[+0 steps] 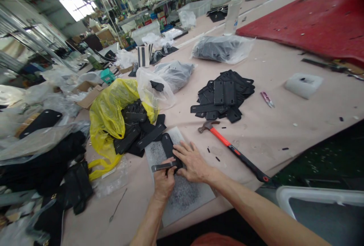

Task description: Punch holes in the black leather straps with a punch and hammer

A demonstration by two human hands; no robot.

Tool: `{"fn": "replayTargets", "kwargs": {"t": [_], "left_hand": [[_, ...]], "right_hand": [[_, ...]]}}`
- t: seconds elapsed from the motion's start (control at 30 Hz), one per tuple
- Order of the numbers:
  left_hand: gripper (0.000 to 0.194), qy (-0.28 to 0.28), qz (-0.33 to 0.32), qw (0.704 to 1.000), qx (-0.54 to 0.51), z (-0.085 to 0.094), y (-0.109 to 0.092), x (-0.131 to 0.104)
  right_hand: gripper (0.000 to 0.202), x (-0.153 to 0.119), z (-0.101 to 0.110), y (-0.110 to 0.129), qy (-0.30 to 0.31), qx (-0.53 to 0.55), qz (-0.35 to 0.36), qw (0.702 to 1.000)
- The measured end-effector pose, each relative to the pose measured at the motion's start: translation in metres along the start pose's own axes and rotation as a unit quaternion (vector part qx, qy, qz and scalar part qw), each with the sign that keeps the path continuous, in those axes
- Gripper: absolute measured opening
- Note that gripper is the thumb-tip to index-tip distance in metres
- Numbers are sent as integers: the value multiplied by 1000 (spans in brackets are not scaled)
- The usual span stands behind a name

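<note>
My left hand (164,180) is closed around a dark metal punch (163,166), its bar-like body lying across the fingers. Its working end is hidden. Beneath it lies a black strap-like piece (167,144) on a speckled whitish board (184,194). My right hand (192,161) lies flat with fingers spread, resting on the edge of that black piece and the board. To the right of the board is a claw hammer (227,143) with a red and black handle. Small black slugs (217,159) are scattered between board and hammer.
Left of the board, a yellow bag (109,109) spills black pieces (129,137). A pile of black slotted pieces (224,94) lies beyond the hammer, near pink snips (267,99). Farther back are clear bags (223,48), a bottle (232,15) and a red sheet (307,22).
</note>
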State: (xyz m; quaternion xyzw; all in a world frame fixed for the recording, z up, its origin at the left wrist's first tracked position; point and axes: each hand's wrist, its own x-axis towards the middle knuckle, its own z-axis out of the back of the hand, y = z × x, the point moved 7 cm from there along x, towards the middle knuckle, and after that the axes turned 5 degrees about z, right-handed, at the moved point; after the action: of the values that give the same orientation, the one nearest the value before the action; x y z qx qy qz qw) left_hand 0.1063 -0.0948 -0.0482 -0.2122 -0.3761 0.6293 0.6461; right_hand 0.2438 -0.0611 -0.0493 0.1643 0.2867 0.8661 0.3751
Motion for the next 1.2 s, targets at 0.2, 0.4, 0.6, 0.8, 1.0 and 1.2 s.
{"fn": "replayTargets", "kwargs": {"t": [0.2,0.4,0.6,0.8,1.0,1.2], "left_hand": [[22,13,-7,999,33,-8,-5,4],[22,2,-16,999,28,-10,-1,0],[19,12,-20,998,51,-12,-5,-2],[12,-9,-37,996,75,-8,-14,-3],[12,-27,-48,996,67,-8,-11,-4],[11,-14,-42,997,61,-9,-9,-5]], "right_hand": [[75,-5,14,-4,10,-6,13,1000],[45,-73,77,-77,-137,-124,-215,959],[7,-110,72,-132,-95,222,-405,882],[19,-77,55,-94,-31,355,-417,836],[33,-47,157,3,-162,299,-258,904],[26,-49,220,105,-326,-3,28,945]]}}
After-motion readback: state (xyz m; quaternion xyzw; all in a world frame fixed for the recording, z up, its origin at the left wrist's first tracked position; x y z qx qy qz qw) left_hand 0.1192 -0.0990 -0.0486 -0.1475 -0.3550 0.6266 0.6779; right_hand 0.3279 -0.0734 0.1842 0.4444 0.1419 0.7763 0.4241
